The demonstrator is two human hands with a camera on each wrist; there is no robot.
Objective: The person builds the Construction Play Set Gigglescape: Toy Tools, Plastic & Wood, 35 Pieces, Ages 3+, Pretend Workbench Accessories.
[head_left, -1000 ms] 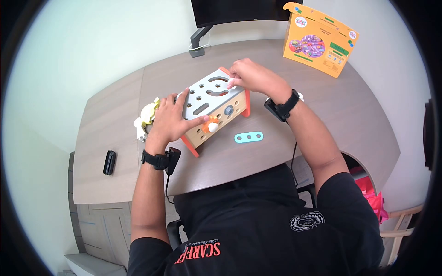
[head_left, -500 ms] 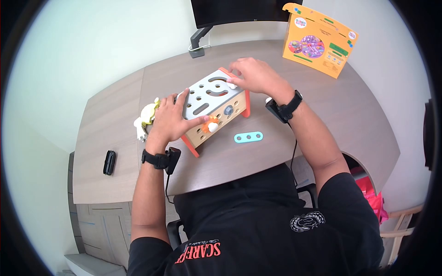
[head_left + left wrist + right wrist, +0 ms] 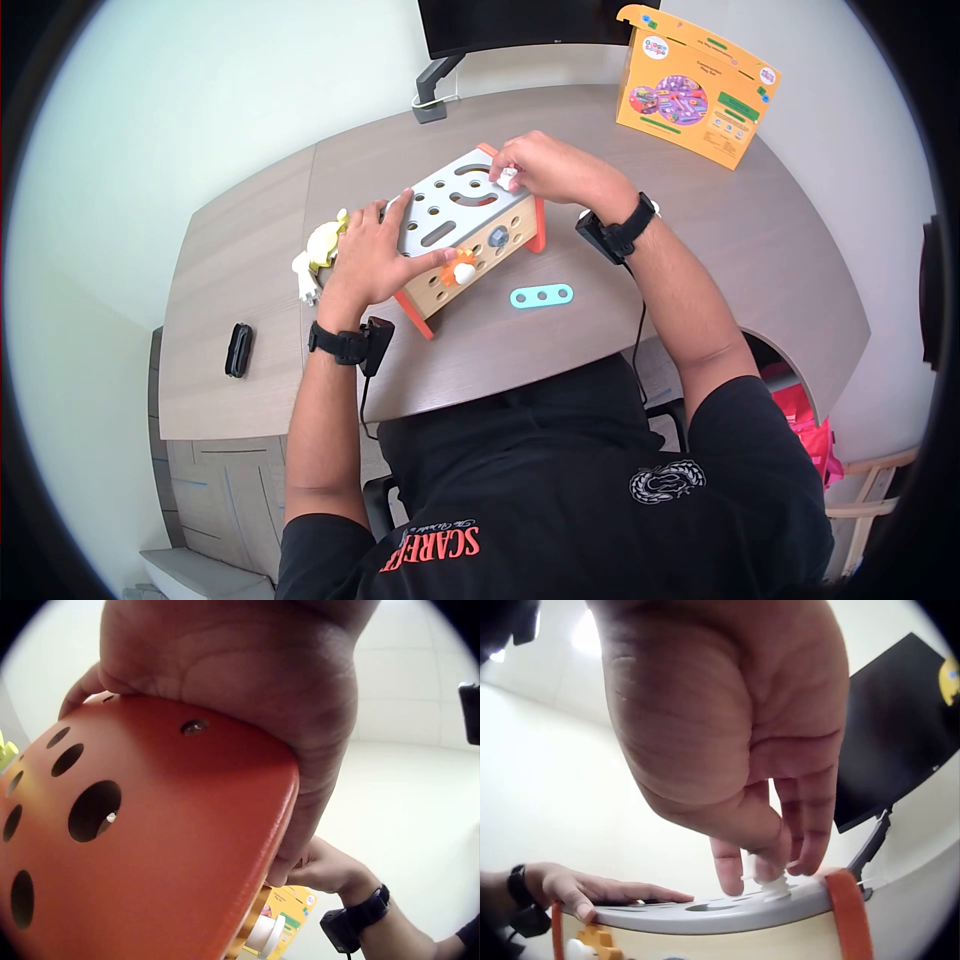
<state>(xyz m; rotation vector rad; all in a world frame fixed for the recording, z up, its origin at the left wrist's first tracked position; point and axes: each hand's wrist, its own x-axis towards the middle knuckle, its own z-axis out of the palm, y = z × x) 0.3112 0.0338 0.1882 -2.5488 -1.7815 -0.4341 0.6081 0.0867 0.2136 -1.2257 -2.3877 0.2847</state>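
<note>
A toy workbench (image 3: 455,222) with a grey holed top, pale wooden sides and orange end panels (image 3: 172,825) stands at an angle on the table. My left hand (image 3: 375,255) rests across its left end, fingers extended on the top and thumb along the front edge beside an orange gear (image 3: 452,264) with a white knob. At the top's right corner, my right hand (image 3: 550,170) pinches a small white screw-like piece (image 3: 776,888) between thumb and fingers; its base sits at the grey surface. A grey hexagonal bolt (image 3: 498,237) protrudes from the front side.
A turquoise three-hole strip (image 3: 532,297) lies in front of the workbench. Yellow and white toy pieces (image 3: 322,243) are left of it, near a black case (image 3: 238,350). A yellow box (image 3: 690,95) stands back right, a monitor (image 3: 530,22) behind. Cables hang from both wrist cameras.
The right hand's fingers loosened and lifted around the white piece half a second ago, and now they pinch it again. The left hand and the workbench keep their place.
</note>
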